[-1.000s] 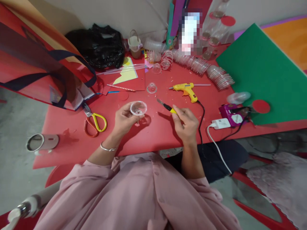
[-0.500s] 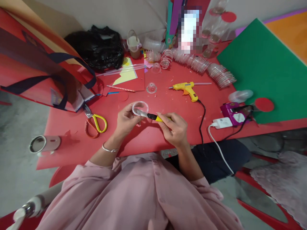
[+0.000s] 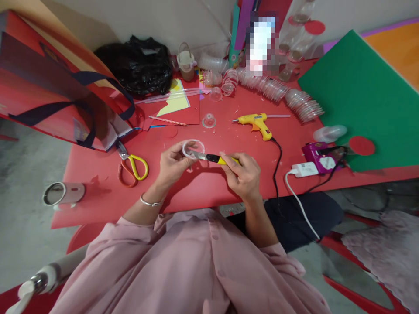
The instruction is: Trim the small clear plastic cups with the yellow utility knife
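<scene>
My left hand (image 3: pixel 173 165) is closed on a clear plastic cup (image 3: pixel 193 149) with a round open rim, held above the red table (image 3: pixel 196 187). In my right hand (image 3: pixel 243 175) is a yellow and black utility knife (image 3: pixel 213 158). Its blade points left and reaches the cup's rim; whether it cuts into the plastic cannot be made out. Beyond the hands, a small clear dome-shaped lid (image 3: pixel 208 121) rests on the table. A yellow glue gun (image 3: pixel 257 124) lies to the right of that lid, with its nozzle pointing left.
Scissors (image 3: pixel 132 169) and a metal mug (image 3: pixel 63 194) are at the left. Stacked clear lids (image 3: pixel 271 87) curve along the back. A green sheet (image 3: pixel 356 104), a purple box (image 3: pixel 324 159) and cables are at the right. A black bag (image 3: pixel 137 65) stands at the back left.
My right hand and the knife have shifted slightly right, so less of the blade overlaps the cup. The whole view has also moved a little.
</scene>
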A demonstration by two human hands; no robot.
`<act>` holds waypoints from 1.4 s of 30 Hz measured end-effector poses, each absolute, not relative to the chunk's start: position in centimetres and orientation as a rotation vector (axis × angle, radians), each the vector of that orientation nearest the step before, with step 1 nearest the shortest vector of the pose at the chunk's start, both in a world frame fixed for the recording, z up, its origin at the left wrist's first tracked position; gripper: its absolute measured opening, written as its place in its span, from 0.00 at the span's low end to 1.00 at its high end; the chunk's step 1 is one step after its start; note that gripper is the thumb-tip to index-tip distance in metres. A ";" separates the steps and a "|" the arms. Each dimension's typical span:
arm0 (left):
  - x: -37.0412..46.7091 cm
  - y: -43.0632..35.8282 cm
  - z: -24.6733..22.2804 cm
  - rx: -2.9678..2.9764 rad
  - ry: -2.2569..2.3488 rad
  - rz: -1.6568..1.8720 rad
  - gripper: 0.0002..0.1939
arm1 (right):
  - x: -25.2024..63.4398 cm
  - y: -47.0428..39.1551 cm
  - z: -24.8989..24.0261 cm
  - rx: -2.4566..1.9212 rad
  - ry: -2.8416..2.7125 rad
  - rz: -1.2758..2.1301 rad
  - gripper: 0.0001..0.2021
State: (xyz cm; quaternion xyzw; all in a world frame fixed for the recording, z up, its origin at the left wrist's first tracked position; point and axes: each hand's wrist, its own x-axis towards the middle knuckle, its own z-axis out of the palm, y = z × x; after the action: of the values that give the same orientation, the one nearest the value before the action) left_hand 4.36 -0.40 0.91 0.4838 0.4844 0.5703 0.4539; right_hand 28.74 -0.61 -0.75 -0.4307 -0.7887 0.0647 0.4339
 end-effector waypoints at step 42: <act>4.3 0.2 0.5 1.201 1.129 1.385 0.34 | 28.1 -1.4 -0.1 -1.126 -1.989 0.146 0.16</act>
State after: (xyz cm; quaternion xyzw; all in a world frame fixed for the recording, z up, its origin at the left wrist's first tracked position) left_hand 4.30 0.23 0.48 0.4911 0.4614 0.5665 0.4744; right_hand 28.14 -1.36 -0.11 -0.4476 -0.7910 0.0582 0.4130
